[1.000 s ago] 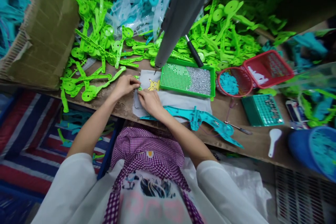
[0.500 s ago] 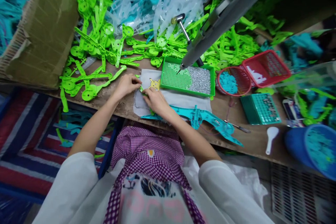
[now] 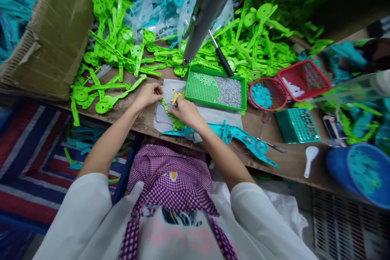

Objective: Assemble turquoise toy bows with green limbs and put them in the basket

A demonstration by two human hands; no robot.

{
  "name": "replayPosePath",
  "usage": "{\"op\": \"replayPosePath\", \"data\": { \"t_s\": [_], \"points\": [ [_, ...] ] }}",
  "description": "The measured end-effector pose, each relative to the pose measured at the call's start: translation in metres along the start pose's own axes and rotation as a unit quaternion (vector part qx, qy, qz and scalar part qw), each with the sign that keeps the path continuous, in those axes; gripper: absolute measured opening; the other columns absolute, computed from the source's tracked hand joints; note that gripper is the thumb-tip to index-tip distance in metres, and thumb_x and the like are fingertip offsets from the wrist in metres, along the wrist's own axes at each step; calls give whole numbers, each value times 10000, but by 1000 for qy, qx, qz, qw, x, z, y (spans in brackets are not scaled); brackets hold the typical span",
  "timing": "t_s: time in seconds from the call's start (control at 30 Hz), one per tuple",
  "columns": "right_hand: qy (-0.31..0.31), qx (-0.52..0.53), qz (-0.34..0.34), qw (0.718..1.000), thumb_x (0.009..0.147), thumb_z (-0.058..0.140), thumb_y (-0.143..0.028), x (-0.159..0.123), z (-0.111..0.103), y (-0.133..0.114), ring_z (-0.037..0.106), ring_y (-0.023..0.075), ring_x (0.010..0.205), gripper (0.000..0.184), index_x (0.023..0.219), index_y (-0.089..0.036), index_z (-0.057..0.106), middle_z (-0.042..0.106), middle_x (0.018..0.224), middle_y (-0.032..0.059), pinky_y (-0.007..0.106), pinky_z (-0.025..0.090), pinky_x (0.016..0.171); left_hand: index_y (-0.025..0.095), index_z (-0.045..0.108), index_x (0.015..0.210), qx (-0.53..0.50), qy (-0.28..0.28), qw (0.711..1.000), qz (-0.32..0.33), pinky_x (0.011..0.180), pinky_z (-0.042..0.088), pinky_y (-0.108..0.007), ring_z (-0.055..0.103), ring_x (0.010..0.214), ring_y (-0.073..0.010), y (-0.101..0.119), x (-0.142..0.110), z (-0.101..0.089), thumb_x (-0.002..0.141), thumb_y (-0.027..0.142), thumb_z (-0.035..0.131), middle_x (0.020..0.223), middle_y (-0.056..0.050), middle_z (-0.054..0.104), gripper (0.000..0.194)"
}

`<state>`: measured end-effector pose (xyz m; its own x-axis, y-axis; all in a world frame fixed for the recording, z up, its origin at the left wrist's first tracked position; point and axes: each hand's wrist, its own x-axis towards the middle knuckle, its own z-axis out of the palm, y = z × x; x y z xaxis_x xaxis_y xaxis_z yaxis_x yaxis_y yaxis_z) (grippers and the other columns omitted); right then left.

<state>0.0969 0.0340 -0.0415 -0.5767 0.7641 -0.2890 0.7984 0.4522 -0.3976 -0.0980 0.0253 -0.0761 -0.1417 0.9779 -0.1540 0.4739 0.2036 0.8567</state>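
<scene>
Both hands rest on a pale cloth (image 3: pixel 213 114) with a yellow cartoon print, laid on the wooden bench (image 3: pixel 289 162). A green plastic piece (image 3: pixel 169 112) lies across the cloth between them. My left hand (image 3: pixel 148 94) pinches its upper end with closed fingers. My right hand (image 3: pixel 186 113) is closed over its lower part. A teal plastic arm piece (image 3: pixel 240 138) lies just right of my right wrist. A grey hanging tool (image 3: pixel 210 6) hangs above the cloth and the green tray.
A green tray (image 3: pixel 199 88) holding small silver screws sits behind the cloth, a black-handled screwdriver (image 3: pixel 222 57) at its back edge. Green parts (image 3: pixel 115 48) pile up behind. Red baskets (image 3: pixel 301 81), a teal box (image 3: pixel 297 125), a white scoop (image 3: pixel 310 157), a blue bucket (image 3: pixel 338 162) stand right. Cardboard box (image 3: pixel 48 36) at left.
The grey hanging tool has swung from the right back to the left above the tray. My hands have shifted a little on the cloth, and more of the green piece now shows between them.
</scene>
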Motion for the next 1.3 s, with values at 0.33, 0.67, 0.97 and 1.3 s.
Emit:
{"op": "replayPosePath", "data": {
  "t_s": [0.33,0.67,0.97,1.3],
  "points": [
    [49,315,-72,945,881,462,-208,0,13,10,647,145,767,268,1082,-151,629,707,926,55,266,468,715,140,625,732,-35,-22,999,-1,614,426,-245,536,595,-116,3,-3,-5,606,145,679,638,10,620,137],
    [-50,294,-76,951,837,564,-191,4,3,14,635,153,843,231,982,-128,732,745,960,69,299,473,817,141,630,754,-30,-19,999,6,632,444,-240,557,626,-114,4,-6,-5,636,128,677,680,-5,644,127],
    [7,149,-53,987,837,599,-192,4,5,14,655,166,795,131,879,-155,718,750,873,62,290,451,777,133,616,763,-55,-28,998,17,612,424,-228,527,611,-104,-4,0,-2,633,141,670,665,8,611,141],
    [-24,157,-48,986,669,554,-557,12,16,40,671,246,702,412,773,-188,702,754,784,99,351,504,684,146,587,770,-73,0,993,92,776,478,-305,598,780,-168,-6,-16,16,684,62,579,827,-56,655,120]
  ]
}}
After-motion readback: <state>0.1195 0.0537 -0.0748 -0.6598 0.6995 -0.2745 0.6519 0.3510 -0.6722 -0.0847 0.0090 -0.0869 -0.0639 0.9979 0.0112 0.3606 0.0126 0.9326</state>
